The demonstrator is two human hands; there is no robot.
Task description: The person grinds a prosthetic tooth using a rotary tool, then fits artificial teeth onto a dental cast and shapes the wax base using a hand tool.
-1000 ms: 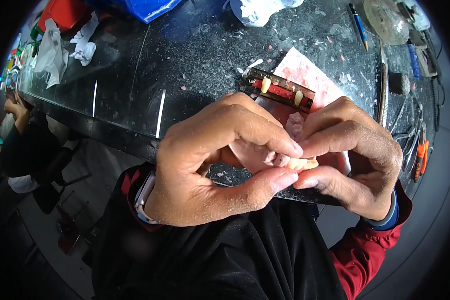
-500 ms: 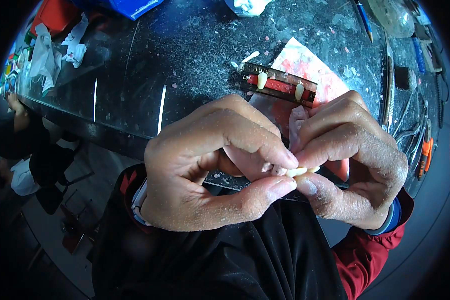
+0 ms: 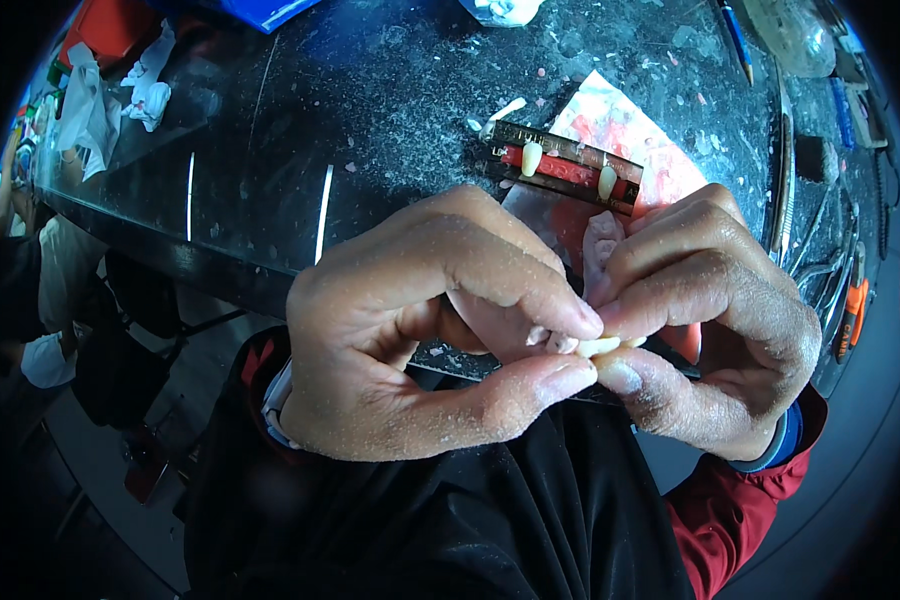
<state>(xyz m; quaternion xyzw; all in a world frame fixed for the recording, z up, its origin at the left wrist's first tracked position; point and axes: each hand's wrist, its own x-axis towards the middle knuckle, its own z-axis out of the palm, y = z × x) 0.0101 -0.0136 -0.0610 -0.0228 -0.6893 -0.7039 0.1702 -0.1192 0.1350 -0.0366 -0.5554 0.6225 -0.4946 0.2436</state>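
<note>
My left hand (image 3: 420, 320) and my right hand (image 3: 705, 310) meet in front of my dark apron, both dusted with pale powder. Thumb and index finger of each are pinched on small cream artificial teeth (image 3: 598, 347), with a pinkish lump (image 3: 560, 342) at their left end. Fingertips cover much of these pieces. Beside the right fingers, a pale pink moulded piece (image 3: 602, 245) shows partly; what supports it is hidden. Beyond the hands, a dark strip with a red band (image 3: 567, 168) carries two more cream teeth (image 3: 532, 158).
Under the strip lies a red-stained white paper (image 3: 660, 150) on the dusty dark tabletop (image 3: 400, 120). Metal tools (image 3: 820, 240), an orange-handled cutter (image 3: 854, 305) and a blue pencil (image 3: 736, 45) are on the right. Crumpled plastic (image 3: 90, 110) sits far left, near another person's arm (image 3: 10, 190).
My hands keep the same pinch, with only a slight shift of the fingers. The strip and paper appear slightly farther right in the picture. At the far left, the other person has moved.
</note>
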